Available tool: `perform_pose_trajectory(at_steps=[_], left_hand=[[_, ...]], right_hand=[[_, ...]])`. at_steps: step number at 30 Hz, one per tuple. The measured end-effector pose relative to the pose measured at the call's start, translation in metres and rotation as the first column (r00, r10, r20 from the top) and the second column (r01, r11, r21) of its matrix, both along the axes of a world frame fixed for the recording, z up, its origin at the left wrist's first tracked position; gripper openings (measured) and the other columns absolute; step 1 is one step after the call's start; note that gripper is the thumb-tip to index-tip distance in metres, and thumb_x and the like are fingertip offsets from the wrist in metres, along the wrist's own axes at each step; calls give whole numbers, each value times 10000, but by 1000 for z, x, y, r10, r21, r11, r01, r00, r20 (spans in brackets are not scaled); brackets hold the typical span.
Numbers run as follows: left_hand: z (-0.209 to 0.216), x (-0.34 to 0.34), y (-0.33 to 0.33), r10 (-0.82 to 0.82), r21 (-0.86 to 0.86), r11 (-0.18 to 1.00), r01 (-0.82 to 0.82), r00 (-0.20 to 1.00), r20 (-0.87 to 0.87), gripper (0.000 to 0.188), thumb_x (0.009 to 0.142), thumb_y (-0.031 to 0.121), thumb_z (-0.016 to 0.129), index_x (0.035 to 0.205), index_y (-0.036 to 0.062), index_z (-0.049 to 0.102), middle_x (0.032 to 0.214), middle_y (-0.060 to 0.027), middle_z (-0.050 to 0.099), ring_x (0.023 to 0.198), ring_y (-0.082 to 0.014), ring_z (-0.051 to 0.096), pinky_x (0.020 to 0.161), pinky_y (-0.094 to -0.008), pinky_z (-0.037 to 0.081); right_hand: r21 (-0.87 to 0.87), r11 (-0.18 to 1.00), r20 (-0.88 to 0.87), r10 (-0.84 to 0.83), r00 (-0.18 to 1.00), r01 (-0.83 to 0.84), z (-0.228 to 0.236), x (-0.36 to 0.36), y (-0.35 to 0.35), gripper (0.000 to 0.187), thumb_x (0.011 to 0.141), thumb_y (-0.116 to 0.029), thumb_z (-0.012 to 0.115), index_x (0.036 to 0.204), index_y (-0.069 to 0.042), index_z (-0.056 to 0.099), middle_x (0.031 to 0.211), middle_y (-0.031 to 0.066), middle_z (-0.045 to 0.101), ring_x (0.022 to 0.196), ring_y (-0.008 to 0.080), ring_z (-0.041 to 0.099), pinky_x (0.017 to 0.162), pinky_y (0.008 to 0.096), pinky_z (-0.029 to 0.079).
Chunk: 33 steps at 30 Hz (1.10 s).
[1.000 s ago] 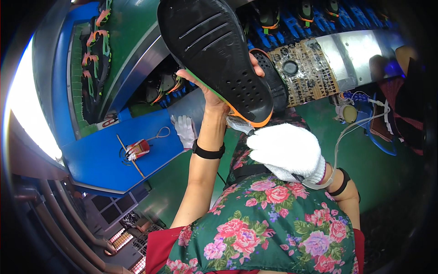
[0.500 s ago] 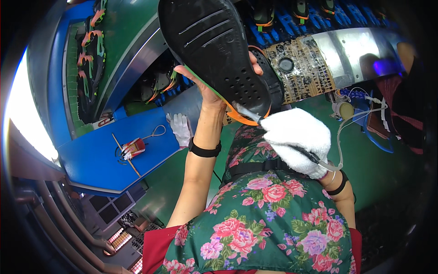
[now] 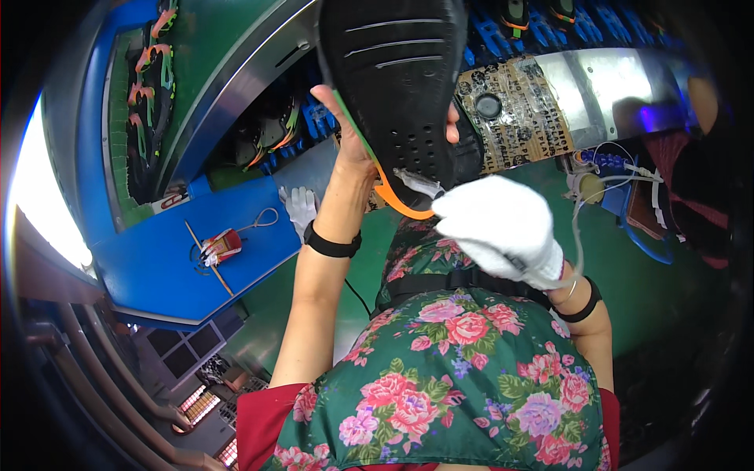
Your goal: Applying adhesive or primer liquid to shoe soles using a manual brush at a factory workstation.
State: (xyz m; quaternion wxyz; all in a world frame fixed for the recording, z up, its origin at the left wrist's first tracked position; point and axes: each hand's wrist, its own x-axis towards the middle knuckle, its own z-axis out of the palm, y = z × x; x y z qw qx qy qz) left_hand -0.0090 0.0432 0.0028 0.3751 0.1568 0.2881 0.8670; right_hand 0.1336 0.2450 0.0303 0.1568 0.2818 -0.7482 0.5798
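Observation:
A long black shoe sole (image 3: 393, 90), with three slits and a patch of small holes, is in my bare left hand (image 3: 351, 141). The thumb lies along its left edge, and fingertips show at the right edge. An orange and green band (image 3: 397, 202) runs round the sole's near end and left side. My right hand (image 3: 503, 231), in a white knit glove, is closed round a hand tool with a flat silver tip (image 3: 416, 183) and a pale cable. That tip meets the sole near the holes; the tool's handle is mostly hidden in the glove.
A blue table (image 3: 165, 271) at left holds a red cup (image 3: 225, 247) with a stick across it and a white glove (image 3: 300, 208). Beyond the sole runs a metal ledge (image 3: 589, 86) partly covered with taped cardboard (image 3: 522, 118). Shoe parts (image 3: 514, 16) stand on a blue rack behind it.
The sole has shifted right and turned more upright in my left hand. My right hand with the tool has moved slightly left, the tip further onto the sole.

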Motion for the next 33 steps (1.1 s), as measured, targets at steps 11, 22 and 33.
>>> perform_pose_trajectory(at_steps=[11,22,33], left_hand=[[-5,1,-10,-269,-5,962,271,955,128,1177,780,920,394,1529,13,422,1270,-296,651,1013,-425,734,859,-543,632],[-6,-4,-20,-264,-323,893,315,945,190,1071,860,872,336,1479,9,475,1213,-248,690,919,-414,755,798,-530,652],[-44,96,1,323,-469,874,-127,874,364,432,1112,285,426,1426,16,548,1406,-147,618,1281,-287,611,1131,-475,480]], right_hand=[[63,968,89,239,967,-245,-4,-7,-1,208,765,-27,807,965,-80,786,1026,106,784,910,279,758,780,355,599],[-194,880,144,464,874,-434,0,-27,3,162,771,-27,822,919,-88,798,982,89,791,905,267,761,792,361,594],[-91,994,197,-50,979,69,3,-36,38,208,805,3,770,1003,-57,793,1032,117,782,944,270,751,844,357,575]])
